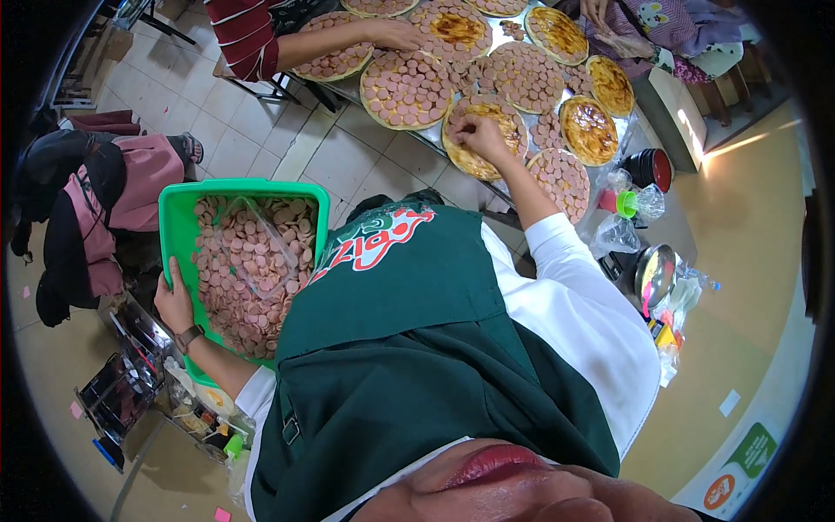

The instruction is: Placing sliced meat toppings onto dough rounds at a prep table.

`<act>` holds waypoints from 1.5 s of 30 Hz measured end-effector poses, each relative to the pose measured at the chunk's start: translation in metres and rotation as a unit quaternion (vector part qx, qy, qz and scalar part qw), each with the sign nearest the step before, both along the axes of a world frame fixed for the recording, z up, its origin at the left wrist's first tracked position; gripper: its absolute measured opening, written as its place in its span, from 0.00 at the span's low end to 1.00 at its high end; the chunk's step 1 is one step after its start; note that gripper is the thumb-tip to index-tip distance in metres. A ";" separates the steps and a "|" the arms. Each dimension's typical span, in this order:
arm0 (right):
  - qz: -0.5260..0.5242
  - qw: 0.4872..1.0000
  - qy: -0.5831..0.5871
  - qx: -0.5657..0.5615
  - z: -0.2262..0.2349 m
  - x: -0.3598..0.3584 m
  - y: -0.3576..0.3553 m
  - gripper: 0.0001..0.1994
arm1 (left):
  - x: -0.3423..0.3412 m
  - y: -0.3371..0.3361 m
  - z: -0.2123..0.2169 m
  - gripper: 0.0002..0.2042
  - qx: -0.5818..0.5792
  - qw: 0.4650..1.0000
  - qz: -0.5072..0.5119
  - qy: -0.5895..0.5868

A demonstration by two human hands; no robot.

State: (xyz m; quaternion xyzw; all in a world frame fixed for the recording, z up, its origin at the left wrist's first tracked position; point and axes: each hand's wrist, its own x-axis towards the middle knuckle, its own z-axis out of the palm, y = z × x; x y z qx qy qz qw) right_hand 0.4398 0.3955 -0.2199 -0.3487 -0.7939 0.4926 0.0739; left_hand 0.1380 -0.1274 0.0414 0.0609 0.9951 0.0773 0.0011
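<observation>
My left hand (175, 302) grips the outer side of a green plastic tub (165, 226), holding it against my left side. Pink sausage slices (248, 309) fill much of the tub, and a clear plastic container (261, 248) lies on top of them. My right hand (479, 137) is over a sauced pizza base (470, 161) at the near edge of the table. Its fingers are bent together in a pinch; what they hold is too small to make out. Beside it lie a pizza covered with sausage slices (407, 90) and another sauced base (589, 130).
Several more pizzas crowd the metal table. A co-worker's hand (396, 34) touches one at the far left; another person's hand (597, 10) is at the far right. A black bowl (648, 169), plastic bags (616, 237) and a metal pan (655, 274) stand at right.
</observation>
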 end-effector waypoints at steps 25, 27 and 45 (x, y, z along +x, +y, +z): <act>-0.229 0.902 -0.233 0.282 0.039 0.121 0.160 0.11 | 0.008 0.022 0.019 0.32 0.034 0.999 -0.002 -0.027; -0.195 0.909 -0.255 0.266 0.020 0.132 0.143 0.11 | 0.006 0.017 0.015 0.32 0.022 1.000 0.000 -0.008; -0.148 0.895 -0.334 0.257 0.019 0.106 0.131 0.12 | 0.004 0.026 0.022 0.32 0.040 0.999 -0.029 -0.002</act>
